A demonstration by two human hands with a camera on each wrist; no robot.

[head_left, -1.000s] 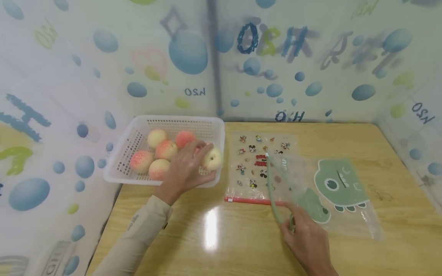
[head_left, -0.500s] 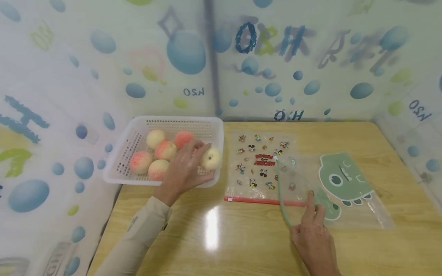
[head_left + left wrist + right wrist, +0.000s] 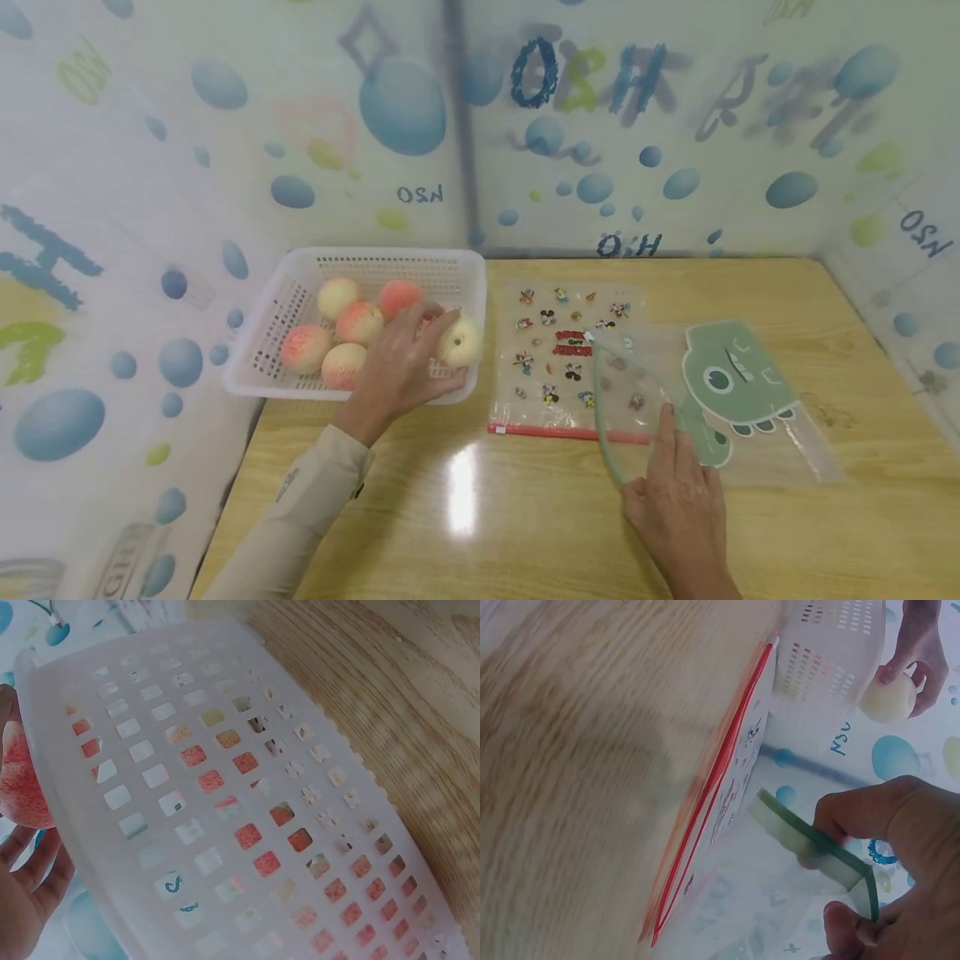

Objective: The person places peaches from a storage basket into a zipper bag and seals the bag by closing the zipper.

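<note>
My left hand (image 3: 401, 362) grips a pale yellow peach (image 3: 459, 342) at the right end of a white perforated basket (image 3: 243, 379). From the left wrist, the peach's red side (image 3: 21, 787) shows just beyond the basket rim, between the fingers. A clear zip bag (image 3: 738, 375) with a green dinosaur print lies at the right. My right hand (image 3: 678, 500) holds its green-edged mouth, which stands spread apart. In the right wrist view the fingers and thumb bend around the green zip strip (image 3: 817, 836).
Several red and yellow peaches (image 3: 307, 348) sit inside the basket. A second clear zip bag (image 3: 525, 392) with cartoon figures and a red zip lies flat, partly under the dinosaur bag. The wooden table (image 3: 540, 517) backs onto a patterned curtain (image 3: 540, 192).
My right hand has shifted right and its index finger has straightened along the dinosaur bag's mouth, which has widened. My left hand stays where it was with the peach.
</note>
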